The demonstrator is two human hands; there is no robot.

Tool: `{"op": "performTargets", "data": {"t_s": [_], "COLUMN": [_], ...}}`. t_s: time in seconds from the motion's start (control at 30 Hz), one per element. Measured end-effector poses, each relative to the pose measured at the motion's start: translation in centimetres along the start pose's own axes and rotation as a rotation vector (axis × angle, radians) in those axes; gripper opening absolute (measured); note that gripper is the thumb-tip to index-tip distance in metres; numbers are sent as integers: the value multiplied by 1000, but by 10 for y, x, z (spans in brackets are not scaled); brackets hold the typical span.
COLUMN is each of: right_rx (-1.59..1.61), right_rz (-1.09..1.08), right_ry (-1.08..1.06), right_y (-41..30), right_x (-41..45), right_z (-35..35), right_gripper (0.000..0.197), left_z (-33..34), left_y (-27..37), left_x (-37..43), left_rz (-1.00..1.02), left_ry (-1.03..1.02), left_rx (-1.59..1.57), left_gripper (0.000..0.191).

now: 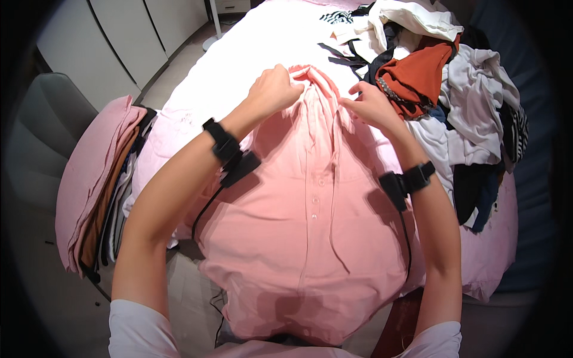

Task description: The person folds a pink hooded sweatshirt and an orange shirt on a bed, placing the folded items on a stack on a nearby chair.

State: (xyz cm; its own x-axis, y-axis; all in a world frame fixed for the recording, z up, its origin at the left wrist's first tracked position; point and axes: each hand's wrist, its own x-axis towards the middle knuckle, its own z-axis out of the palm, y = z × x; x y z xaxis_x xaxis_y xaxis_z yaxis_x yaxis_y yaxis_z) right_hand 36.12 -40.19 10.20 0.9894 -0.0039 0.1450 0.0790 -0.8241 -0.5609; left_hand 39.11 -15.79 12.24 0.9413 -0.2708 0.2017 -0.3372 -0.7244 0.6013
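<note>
A pink buttoned garment (286,223) with a drawstring is spread over the bed's near edge and hangs down in front of me. Its gathered top end lies farthest from me. My left hand (276,89) grips the left side of that gathered end, fingers curled on the fabric. On the opposite side, my right hand (369,104) is at the garment's edge with thumb and fingers apart; whether it pinches any cloth cannot be told. A loose drawstring (333,215) runs down the front beside several buttons (315,201). Black straps with small devices circle both wrists.
Heaped clothes, among them a rust-red garment (418,74) and a light grey one (474,98), lie on the bed's right side. Folded clothes (96,179) are stacked at left by a grey chair (53,121). White cabinets (130,36) stand behind. Thin black cables hang from the wrist devices.
</note>
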Motion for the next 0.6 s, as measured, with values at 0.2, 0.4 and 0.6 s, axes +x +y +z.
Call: {"op": "performTargets", "data": {"t_s": [0.2,0.4,0.6], "right_rx": [37,314,172], "right_rz": [115,110,5], "right_ry": [-31,-66,99], "right_y": [-4,11,0], "right_x": [27,27,15], "right_z": [26,14,-6], "right_gripper": [31,21,49], "left_z": [28,35,32], "left_y": [-23,-34,-22], "left_x": [43,49,41], "left_rz": [-233,-233,-307], "left_ry": [-110,-183,-74], "left_rx": [63,74,-83], "left_gripper": [38,55,42]}}
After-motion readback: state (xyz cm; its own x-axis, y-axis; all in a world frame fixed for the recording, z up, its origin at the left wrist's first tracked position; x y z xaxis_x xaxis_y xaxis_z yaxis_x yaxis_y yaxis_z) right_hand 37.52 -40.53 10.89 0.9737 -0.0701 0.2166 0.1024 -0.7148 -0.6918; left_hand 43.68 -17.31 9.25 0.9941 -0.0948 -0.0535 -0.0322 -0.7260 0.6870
